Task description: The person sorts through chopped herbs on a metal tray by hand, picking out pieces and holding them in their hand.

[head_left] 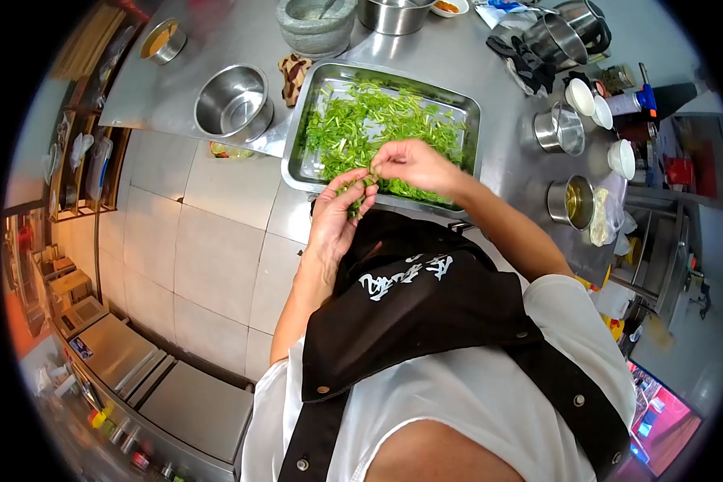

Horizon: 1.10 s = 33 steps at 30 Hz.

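A rectangular steel tray (291, 165) holds a loose layer of chopped green herbs (353, 120), with pale stems and small leaves. Over its near edge, my left hand (339, 209) is curled, palm up, around a small bunch of the same herbs (353, 207). My right hand (418, 166) is closed in a pinch, its fingertips meeting those of my left hand. Whatever lies between the right fingertips is too small to make out. Below the hands is the dark apron (410, 321) I wear.
A steel pot (233, 100) stands left of the tray, near the counter's edge. Behind are a stone mortar (317, 32), a camouflage-patterned cloth (294, 76) and another pot (395, 16). To the right stand steel containers (570, 201), white bowls (621, 158) and black gloves (524, 64).
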Motion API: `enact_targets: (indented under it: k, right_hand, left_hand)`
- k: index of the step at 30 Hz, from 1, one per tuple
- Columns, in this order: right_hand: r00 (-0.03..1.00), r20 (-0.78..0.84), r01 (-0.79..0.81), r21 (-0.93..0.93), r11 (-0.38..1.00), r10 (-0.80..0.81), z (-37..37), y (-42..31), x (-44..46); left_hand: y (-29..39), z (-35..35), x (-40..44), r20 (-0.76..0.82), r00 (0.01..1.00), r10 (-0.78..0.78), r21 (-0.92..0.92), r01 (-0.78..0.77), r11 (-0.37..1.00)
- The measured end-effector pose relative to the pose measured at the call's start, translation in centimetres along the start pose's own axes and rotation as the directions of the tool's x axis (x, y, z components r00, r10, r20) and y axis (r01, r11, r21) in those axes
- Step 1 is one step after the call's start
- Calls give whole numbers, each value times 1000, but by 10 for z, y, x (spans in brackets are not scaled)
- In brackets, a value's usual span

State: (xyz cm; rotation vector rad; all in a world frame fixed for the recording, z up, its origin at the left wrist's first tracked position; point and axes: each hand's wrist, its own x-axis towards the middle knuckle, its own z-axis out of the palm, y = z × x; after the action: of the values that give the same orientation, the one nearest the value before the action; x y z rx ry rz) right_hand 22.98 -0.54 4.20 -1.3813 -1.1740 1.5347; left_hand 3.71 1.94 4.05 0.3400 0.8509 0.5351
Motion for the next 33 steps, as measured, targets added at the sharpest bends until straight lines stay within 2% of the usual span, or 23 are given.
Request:
enact_targets:
  k: [2,5,8,9,12,14,16,19,22,25,28,29,32,33]
  right_hand:
    - [996,-92,-22,-132,991,9,10,10,-7]
    - [964,-146,111,-541,834,-223,18,-9,-21]
    - [961,-99,148,-601,785,-257,22,-17,-28]
    - [972,-66,138,-618,774,-226,21,-20,-29]
    - [976,-32,180,-435,882,-215,6,-15,-24]
    - [994,-73,57,-249,967,-78,-13,-10,-12]
    - [982,-187,-79,-360,930,11,-36,-12,4]
    - [965,-237,-18,-479,878,-109,-50,0,34]
    - [959,-112,162,-542,825,-261,-40,1,66]
    - [904,-24,248,-784,569,-427,-23,13,98]
    - [921,84,276,-829,486,-380,-2,11,92]
    - [952,134,284,-717,636,-274,4,7,82]
    - [953,301,227,-611,759,-43,9,-15,46]
    - [960,270,228,-579,783,-80,7,-9,40]
  left_hand:
    - [-2,4,0,5,1000,-18,-13,18,1000]
    - [-8,3,4,6,1000,4,-6,-4,1000]
    - [-12,0,7,-37,999,16,-3,-16,1000]
    - [-13,-1,7,-29,999,16,-12,-16,1000]
    - [-12,-5,6,-19,1000,14,-25,-14,1000]
    - [-9,-6,2,-28,1000,4,-16,-4,1000]
    - [-8,-10,-1,-11,1000,-6,-53,5,999]
    - [-5,-17,-3,6,1000,3,-99,-2,995]
    - [-4,-22,-7,-5,1000,3,-125,-4,992]
    - [-2,-23,-7,-12,1000,8,-134,-10,991]
    - [1,-28,-10,-31,999,29,-149,-34,988]
    - [1,-30,-10,-38,999,35,-158,-40,987]
    - [4,-39,-13,-8,997,77,-197,-77,977]
    - [6,-38,-15,-24,996,86,-200,-89,976]
